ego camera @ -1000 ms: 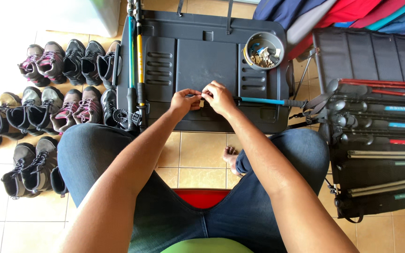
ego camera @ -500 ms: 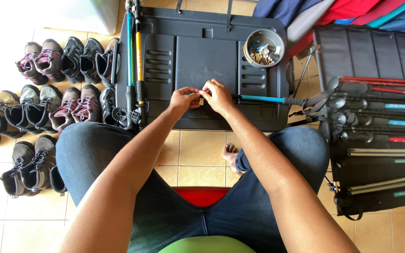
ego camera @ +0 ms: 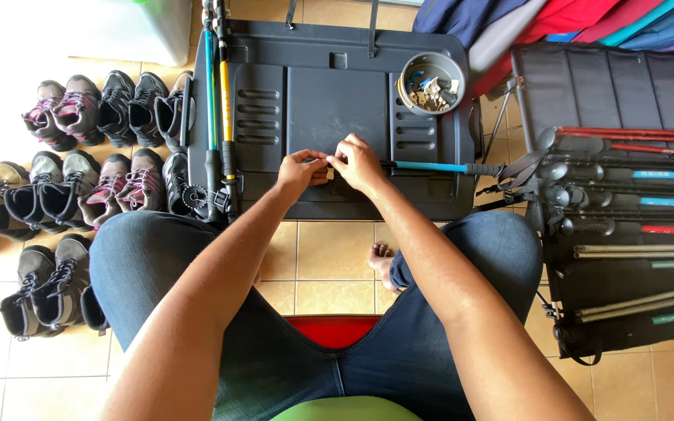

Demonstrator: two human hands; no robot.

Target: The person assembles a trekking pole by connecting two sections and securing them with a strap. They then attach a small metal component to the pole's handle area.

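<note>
My left hand [ego camera: 299, 169] and my right hand [ego camera: 359, 162] meet over the front of a dark grey plastic lid [ego camera: 329, 101] that lies flat like a table. Both pinch the near end of a blue trekking pole [ego camera: 431, 167], which runs off to the right across the lid toward its black grip and strap. A small pale part shows between my fingertips. I sit with my knees in blue jeans on either side of the lid's near edge.
Two more poles, teal and yellow [ego camera: 220, 93], lie along the lid's left side. A round metal bowl of small parts [ego camera: 431, 82] stands at its back right. Rows of hiking shoes [ego camera: 79, 171] fill the floor at left. Several poles [ego camera: 633, 175] lie on a black case at right.
The view has drifted slightly. My hands stay together on the blue pole's end, with small finger movements only.
</note>
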